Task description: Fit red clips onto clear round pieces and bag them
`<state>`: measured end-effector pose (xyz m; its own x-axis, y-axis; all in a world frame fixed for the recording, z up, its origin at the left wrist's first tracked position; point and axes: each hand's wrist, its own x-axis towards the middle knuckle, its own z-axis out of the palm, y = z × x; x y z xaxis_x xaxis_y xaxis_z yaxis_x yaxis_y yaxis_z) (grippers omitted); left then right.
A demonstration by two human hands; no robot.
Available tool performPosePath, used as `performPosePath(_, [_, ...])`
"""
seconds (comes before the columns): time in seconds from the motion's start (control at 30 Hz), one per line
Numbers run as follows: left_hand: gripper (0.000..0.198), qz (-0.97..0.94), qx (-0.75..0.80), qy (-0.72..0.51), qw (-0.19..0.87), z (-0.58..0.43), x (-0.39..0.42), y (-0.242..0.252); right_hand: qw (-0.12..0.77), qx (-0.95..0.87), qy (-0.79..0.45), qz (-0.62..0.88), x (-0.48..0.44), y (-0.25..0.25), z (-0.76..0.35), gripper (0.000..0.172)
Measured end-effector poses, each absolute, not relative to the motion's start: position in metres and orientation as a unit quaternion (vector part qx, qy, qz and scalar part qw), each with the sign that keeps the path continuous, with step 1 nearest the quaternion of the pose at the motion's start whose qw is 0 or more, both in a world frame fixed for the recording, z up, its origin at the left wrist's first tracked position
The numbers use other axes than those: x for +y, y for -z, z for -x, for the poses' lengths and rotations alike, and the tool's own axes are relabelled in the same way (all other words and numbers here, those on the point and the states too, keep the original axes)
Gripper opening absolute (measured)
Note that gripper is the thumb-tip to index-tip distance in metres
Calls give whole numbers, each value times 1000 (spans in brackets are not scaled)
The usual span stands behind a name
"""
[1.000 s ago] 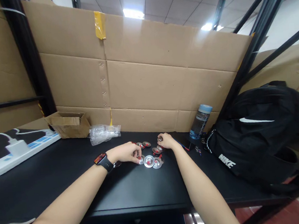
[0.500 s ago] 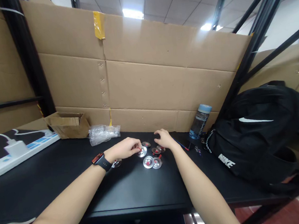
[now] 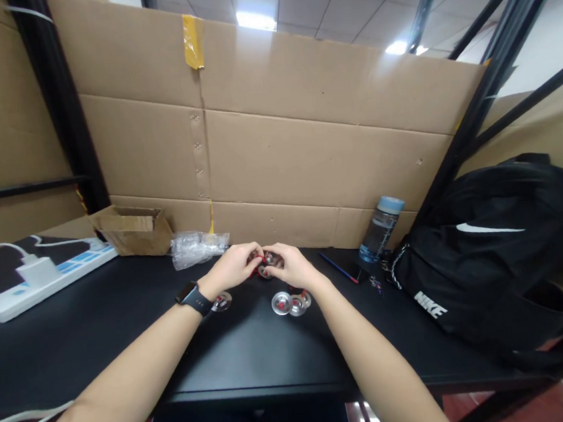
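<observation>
My left hand (image 3: 239, 265), with a black watch on the wrist, pinches the red strap of a small metal finger cymbal (image 3: 264, 272). Facing it, my right hand (image 3: 291, 265) curls its thumb and fingers round another of these cymbals; the discs between the hands overlap and are partly hidden by fingers. Nearer to me on the black table lie a silver finger cymbal (image 3: 282, 303) and a second cymbal (image 3: 297, 305) overlapping it, with red straps at their centres. One more cymbal (image 3: 222, 302) lies beside my left wrist, partly covered by it.
At the back left are an open cardboard box (image 3: 133, 232) and crumpled clear plastic (image 3: 197, 248). A white power strip (image 3: 74, 270) lies at left. On the right stand a water bottle (image 3: 380, 229) and a black backpack (image 3: 501, 241), with a blue pen (image 3: 338, 267) nearby.
My right hand has moved left and my hands have come together. The cymbals at the back are now gathered between my fingers. The view has shifted slightly.
</observation>
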<state>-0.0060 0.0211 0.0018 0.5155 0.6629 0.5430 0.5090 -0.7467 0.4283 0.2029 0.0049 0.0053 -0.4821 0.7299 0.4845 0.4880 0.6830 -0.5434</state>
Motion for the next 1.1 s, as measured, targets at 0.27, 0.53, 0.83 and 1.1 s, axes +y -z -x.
performPosePath(0.27, [14,-846,306,-417,130,2,20,-5,446,-747,-352,345,16,1,-209,40])
performPosePath(0.53, [28,-854,302,-377,191,6,26,-2,452,-691,-455,334,14,1,-210,50])
performPosePath(0.83, [21,-832,270,-402,270,8,35,7,476,-719,-415,291,6,-3,-199,45])
performPosePath(1.1, [12,-820,315,-421,226,5,27,2,451,-730,-428,283,3,0,-194,60])
